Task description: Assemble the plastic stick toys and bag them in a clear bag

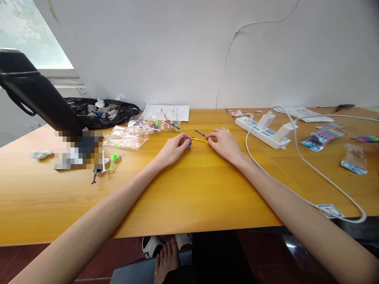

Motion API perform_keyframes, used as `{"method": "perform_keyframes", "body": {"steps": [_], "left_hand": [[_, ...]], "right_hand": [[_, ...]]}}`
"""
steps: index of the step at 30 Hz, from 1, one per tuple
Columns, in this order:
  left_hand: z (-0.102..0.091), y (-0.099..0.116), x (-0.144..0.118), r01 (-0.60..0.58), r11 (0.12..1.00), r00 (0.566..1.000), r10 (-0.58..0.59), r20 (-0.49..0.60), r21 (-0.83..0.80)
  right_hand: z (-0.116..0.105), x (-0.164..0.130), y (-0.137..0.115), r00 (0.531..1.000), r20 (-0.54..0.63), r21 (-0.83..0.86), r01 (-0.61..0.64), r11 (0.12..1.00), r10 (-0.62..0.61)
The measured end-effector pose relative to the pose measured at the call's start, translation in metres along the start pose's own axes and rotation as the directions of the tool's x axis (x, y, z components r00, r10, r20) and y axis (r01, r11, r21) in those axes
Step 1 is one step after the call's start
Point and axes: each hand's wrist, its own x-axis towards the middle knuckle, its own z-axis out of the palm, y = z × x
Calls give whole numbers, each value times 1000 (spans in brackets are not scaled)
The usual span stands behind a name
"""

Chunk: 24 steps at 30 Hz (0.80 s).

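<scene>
My left hand (174, 150) is closed in a pinch over the table. A small blue round piece (190, 144) shows at its fingertips, partly hidden by them. From there a thin yellow plastic stick (199, 139) reaches across to my right hand (224, 145), whose thumb and finger pinch its other end. Just beyond the stick lies a thin blue plastic stick (200, 133), apart from both hands. A bit of something yellow (227, 130) peeks out behind my right hand. Off to the left are a green plastic piece (114, 157), a white one (104, 161) and a black one (94, 176).
Clear plastic bags (127, 138) with coloured parts lie behind my left hand, near a black bag (118, 114). A tall black object (38, 90) leans at left. A power strip (263, 132) with white cables and several small packets (325, 136) occupy the right.
</scene>
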Motion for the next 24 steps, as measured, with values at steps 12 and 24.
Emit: {"method": "perform_keyframes", "body": {"steps": [12, 24], "left_hand": [[0, 2, 0, 9, 1000, 1000, -9, 9, 3], [0, 3, 0, 7, 1000, 1000, -7, 8, -13]], "right_hand": [[0, 1, 15, 997, -45, -107, -69, 992, 65], [-3, -1, 14, 995, 1, -177, -100, 979, 102]]}}
